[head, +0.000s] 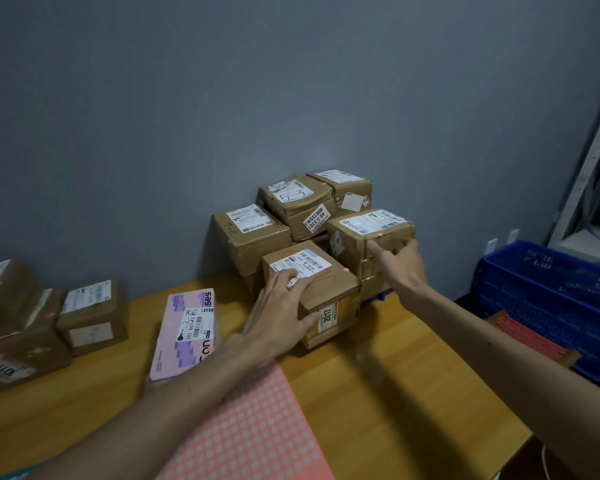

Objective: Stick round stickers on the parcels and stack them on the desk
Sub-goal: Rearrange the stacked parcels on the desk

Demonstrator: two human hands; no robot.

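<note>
In the head view, a stack of parcels (pixel 253 237) is standing on the wooden desk (pixel 395 393) against the grey wall (pixel 222 98). It is made of brown cardboard boxes with white shipping labels, piled in at least two layers.

The left hand (pixel 284 306) is resting on the front parcel (pixel 326 282) of the stack. Its fingers are lying spread and fairly straight over the top label, and the thumb is pressing on the front face beside a label reading 2017. It is covering the box rather than closing around it. An orange round sticker (pixel 346 269) is sitting on top of this parcel, on the stack's right side.

The right hand (pixel 400 268) is reaching to the right-hand parcel (pixel 371 233) of the stack. Its index finger is stretching out straight and touching the box just under the top edge, where a second orange dot (pixel 379 234) is showing. The hand is holding nothing.

Left of the stack, a flat pink-and-purple parcel (pixel 184 334) is lying on the desk. Further left of the stack, more brown parcels (pixel 90 313) are sitting in a loose group. In front of the stack, a pink sticker sheet (pixel 257 427) full of pale dots is lying under the left forearm. Right of the stack, a reddish sheet (pixel 530 337) is lying at the desk's edge. Beyond it a blue plastic crate (pixel 551 292) is standing, with a white shelf frame (pixel 596 168) rising behind.
</note>
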